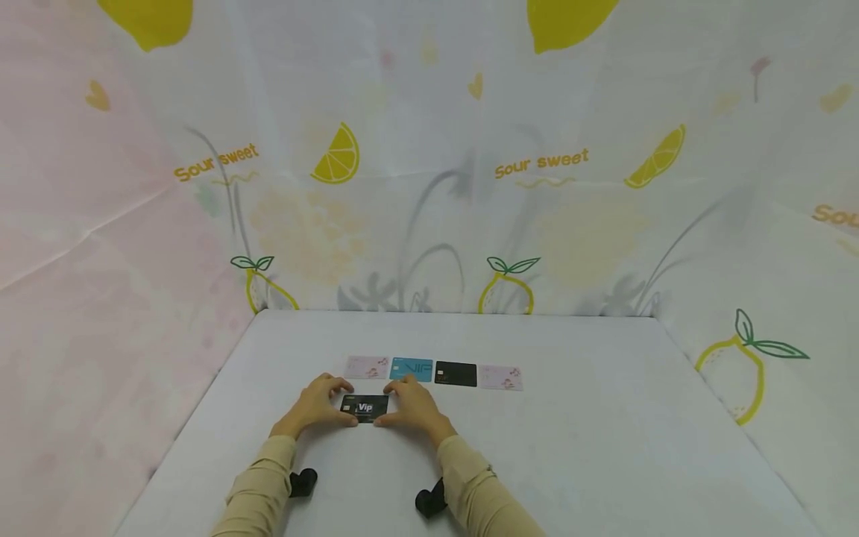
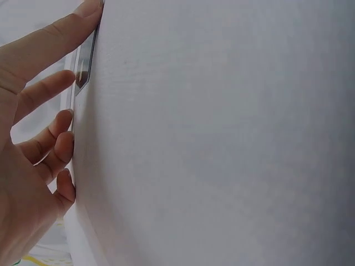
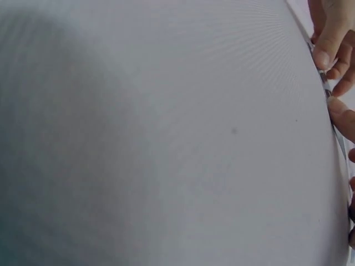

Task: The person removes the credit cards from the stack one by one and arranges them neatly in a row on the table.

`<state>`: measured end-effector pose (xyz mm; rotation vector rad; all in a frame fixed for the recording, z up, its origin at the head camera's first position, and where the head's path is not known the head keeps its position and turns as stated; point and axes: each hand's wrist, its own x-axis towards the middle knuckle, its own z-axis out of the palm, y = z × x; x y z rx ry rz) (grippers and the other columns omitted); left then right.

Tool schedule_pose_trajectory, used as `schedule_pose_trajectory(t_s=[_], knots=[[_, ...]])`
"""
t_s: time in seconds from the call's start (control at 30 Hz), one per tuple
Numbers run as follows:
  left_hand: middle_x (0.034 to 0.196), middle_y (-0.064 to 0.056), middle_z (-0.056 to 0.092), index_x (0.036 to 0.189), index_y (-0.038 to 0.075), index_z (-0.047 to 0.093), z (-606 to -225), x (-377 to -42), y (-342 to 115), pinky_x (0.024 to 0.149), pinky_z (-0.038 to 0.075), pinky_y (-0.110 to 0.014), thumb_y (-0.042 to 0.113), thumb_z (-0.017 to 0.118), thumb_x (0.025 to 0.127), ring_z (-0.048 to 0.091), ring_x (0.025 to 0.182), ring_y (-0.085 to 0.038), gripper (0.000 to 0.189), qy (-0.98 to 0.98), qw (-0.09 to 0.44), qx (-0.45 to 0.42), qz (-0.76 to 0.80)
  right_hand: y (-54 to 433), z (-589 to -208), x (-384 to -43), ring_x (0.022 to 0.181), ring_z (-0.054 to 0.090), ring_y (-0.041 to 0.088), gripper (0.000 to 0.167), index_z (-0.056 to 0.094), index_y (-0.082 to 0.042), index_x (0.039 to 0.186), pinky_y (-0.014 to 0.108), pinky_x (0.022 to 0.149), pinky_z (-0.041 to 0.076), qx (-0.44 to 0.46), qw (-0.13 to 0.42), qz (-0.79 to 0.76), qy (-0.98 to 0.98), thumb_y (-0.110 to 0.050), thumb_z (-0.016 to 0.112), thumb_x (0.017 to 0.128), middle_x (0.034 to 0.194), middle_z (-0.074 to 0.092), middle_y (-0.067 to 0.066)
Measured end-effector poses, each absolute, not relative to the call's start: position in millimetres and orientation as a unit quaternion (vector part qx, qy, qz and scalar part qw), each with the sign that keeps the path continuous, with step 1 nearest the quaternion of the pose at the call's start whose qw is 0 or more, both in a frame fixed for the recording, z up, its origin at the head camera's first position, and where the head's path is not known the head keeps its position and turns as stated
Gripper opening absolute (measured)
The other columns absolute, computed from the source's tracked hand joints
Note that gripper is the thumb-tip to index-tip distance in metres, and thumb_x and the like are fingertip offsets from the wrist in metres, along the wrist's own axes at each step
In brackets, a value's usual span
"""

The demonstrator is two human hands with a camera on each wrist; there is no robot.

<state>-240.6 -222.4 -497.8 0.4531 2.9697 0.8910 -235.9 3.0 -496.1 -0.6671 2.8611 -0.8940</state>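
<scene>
A black card with "Vip" on it (image 1: 365, 408) lies between the two hands, near the front of a row of cards. My left hand (image 1: 318, 403) holds its left end, thumb at the near edge and a finger by the far corner. At the other end my right hand (image 1: 414, 409) grips it likewise, its thumb close to the left thumb. In the left wrist view, the card (image 2: 84, 69) appears nearly edge-on beside the thumb, and the other fingertips rest on the white surface. Most of the right hand falls outside the right wrist view.
Behind the hands, a row holds a pink card (image 1: 367, 367), a blue VIP card (image 1: 411, 369), a black card (image 1: 456, 374) and another pink card (image 1: 501, 377). They lie on a white table (image 1: 604, 432). A lemon-print cloth (image 1: 429, 224) surrounds it.
</scene>
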Motion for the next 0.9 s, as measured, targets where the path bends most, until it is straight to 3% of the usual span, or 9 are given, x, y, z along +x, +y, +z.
schedule_pose_trajectory(t_s=[0.27,0.6,0.9], knots=[[0.088,-0.003,0.052,0.089,0.015,0.065,-495.5,-240.0,-220.1,0.07,0.04,-0.039,0.034,0.088,0.053,0.048,0.081,-0.02,0.047,0.946,0.001,0.149,0.288,3.6,-492.9,-237.0,0.093,0.056,0.024,0.053,0.062,-0.01,0.107,0.037,0.085,0.047,-0.207,0.065,-0.287,0.933,-0.038,0.083,0.068,0.111,0.05,0.009],[0.091,-0.007,0.053,0.095,0.011,0.066,-489.6,-237.3,-218.4,0.07,0.042,-0.041,0.029,0.09,0.053,0.049,0.082,-0.023,0.052,0.944,0.015,0.153,0.291,2.1,-490.3,-235.2,0.091,0.053,0.025,0.052,0.057,-0.009,0.107,0.04,0.084,0.046,-0.197,0.074,-0.279,0.937,-0.036,0.082,0.07,0.112,0.048,0.012],[0.093,-0.009,0.054,0.099,0.012,0.066,-495.2,-236.2,-220.1,0.07,0.044,-0.042,0.026,0.09,0.054,0.051,0.083,-0.025,0.052,0.942,0.007,0.145,0.303,1.5,-495.4,-232.4,0.089,0.051,0.017,0.052,0.056,-0.007,0.108,0.036,0.082,0.041,-0.209,0.054,-0.336,0.917,-0.026,0.084,0.068,0.1,0.055,0.004]])
